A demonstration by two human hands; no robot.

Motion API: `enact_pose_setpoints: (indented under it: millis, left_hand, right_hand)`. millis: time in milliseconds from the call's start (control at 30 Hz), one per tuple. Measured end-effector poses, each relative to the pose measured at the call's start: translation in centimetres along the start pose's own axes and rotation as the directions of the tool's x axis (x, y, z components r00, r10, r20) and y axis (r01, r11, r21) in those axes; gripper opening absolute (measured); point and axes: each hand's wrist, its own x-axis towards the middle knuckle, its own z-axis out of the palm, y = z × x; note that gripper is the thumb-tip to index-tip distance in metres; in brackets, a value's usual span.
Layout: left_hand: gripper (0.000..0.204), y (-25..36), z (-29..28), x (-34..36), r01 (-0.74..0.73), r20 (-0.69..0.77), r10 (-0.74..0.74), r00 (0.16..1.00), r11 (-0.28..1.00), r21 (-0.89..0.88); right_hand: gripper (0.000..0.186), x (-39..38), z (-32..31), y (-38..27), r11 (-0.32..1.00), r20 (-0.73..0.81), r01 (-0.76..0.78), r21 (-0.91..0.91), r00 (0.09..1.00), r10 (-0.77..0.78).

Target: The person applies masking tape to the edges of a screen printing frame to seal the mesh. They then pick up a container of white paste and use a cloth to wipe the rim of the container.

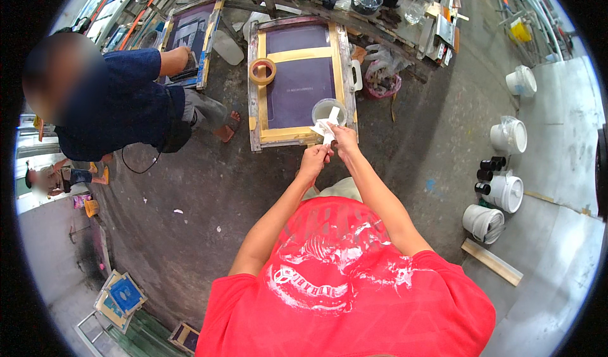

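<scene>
My left hand [314, 160] and my right hand [345, 139] meet at the near edge of a wood-framed printing screen [299, 83]. Both are closed on a white strip-like piece [325, 127], perhaps paper or a scraper; its exact kind is unclear. Its upper end reaches over a round translucent tub [324, 107], which sits on the screen's near right corner. Yellowish tape borders the dark purple mesh. On the frame's left side lies a roll of brown tape [262, 72].
A person in a dark shirt [117, 91] works at another screen [190, 31] on the left. Beyond, a cluttered bench holds a black bowl [366, 0] and a clear bottle [419, 5]. White buckets [508, 135] line the right side. A plastic bag [383, 72] lies beside the screen.
</scene>
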Motion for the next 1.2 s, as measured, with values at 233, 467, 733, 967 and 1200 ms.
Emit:
enact_pose_setpoints:
  millis: [233,467,733,967,1200]
  left_hand:
    - [0.038,1.0,-0.1,1.8,-0.129,-0.045,0.139,0.989,0.975,0.183]
    - [0.032,1.6,-0.7,2.0,-0.077,0.011,0.077,0.997,0.994,0.075]
    - [0.031,1.2,-2.0,0.4,-0.052,0.074,0.055,0.996,0.998,-0.042]
    - [0.032,0.6,-3.3,-0.1,-0.048,0.073,0.049,0.996,0.999,-0.023]
    - [0.031,0.9,-3.8,-1.3,-0.065,0.100,0.069,0.993,0.997,-0.051]
  right_hand:
    - [0.020,-1.2,-1.0,-0.8,0.977,0.169,-0.108,-0.186,0.976,0.140]
    - [0.016,-0.3,1.0,-0.5,0.998,0.007,0.059,-0.025,0.998,-0.059]
    - [0.016,-0.1,2.0,0.4,0.987,-0.056,0.159,-0.009,0.986,-0.160]
    - [0.018,0.4,2.3,1.5,0.975,-0.047,0.223,-0.004,0.974,-0.223]
    - [0.013,1.1,2.6,1.5,0.980,-0.080,0.191,-0.048,0.978,-0.195]
